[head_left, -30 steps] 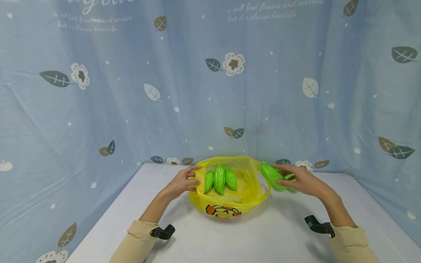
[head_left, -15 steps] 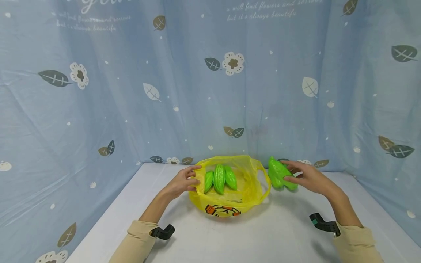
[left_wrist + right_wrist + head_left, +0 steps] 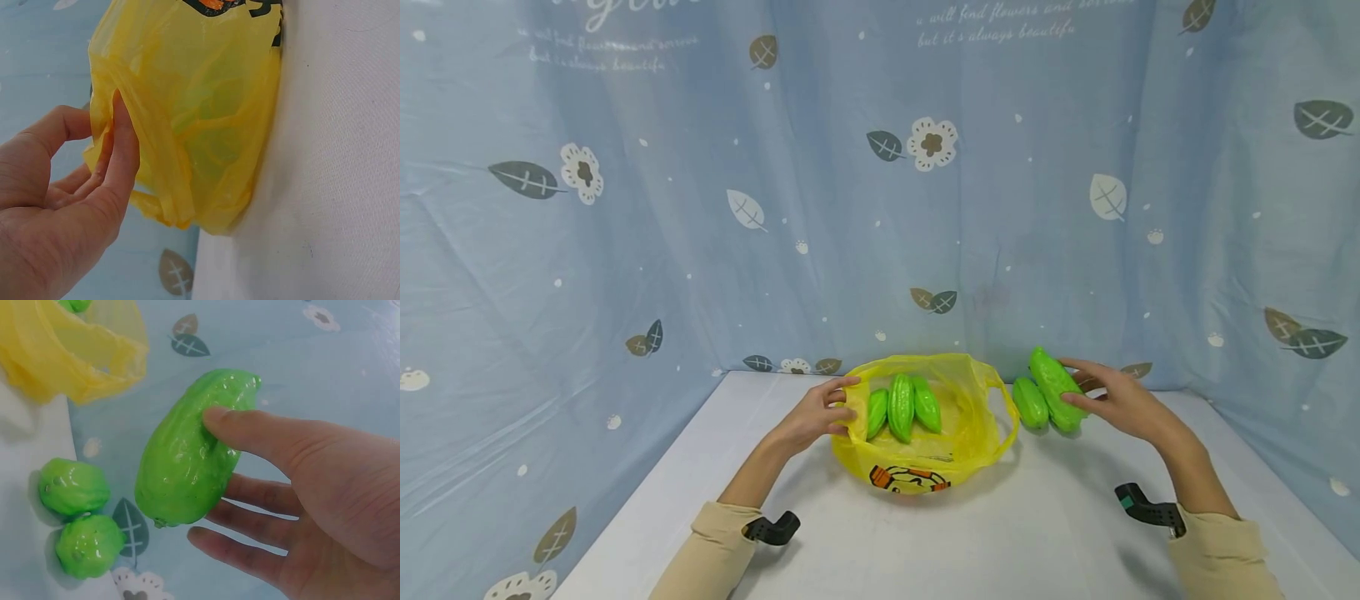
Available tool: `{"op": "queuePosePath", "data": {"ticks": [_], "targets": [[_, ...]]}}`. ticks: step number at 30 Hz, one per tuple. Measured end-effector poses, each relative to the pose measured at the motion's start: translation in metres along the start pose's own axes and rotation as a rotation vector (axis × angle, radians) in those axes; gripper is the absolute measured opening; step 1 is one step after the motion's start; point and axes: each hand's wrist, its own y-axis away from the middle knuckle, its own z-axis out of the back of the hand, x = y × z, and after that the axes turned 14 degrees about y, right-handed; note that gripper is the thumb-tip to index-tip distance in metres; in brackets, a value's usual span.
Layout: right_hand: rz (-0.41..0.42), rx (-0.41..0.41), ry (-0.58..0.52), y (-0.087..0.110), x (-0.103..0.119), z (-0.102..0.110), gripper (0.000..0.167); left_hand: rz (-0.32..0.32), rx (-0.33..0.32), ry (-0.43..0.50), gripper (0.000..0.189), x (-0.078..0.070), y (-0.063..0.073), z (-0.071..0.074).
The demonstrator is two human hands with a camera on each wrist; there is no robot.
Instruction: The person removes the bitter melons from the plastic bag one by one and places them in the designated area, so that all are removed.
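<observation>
In the head view a yellow plastic bag stands with its mouth spread. Several green toy bitter melons lie inside it. My left hand pinches the bag's left rim between thumb and fingers; in the left wrist view the yellow film folds around the fingertips. To the right of the bag, my right hand holds a bitter melon above the table, thumb on one side and fingers on the other. Two more bitter melons, a left one and one partly behind the held melon, rest on the table.
A white table carries everything. Behind it hangs a blue curtain with leaf and flower prints, close to the bag and melons. The bag's right handle loop sticks out toward the loose melons.
My right hand has moved right with the bitter melon, away from the bag's handle, uncovering the melons on the table. My left hand and the bag have stayed put.
</observation>
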Motion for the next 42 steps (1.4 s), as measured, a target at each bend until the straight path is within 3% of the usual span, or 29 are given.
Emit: {"op": "queuePosePath", "data": {"ticks": [20, 42], "targets": [[-0.089, -0.050, 0.062, 0.009, -0.027, 0.007, 0.064, 0.003, 0.002, 0.005, 0.066, 0.001, 0.001, 0.000], [-0.146, -0.052, 0.113, 0.006, -0.034, -0.004, 0.066, 0.002, 0.008, 0.010, 0.066, -0.004, 0.001, 0.002]]}}
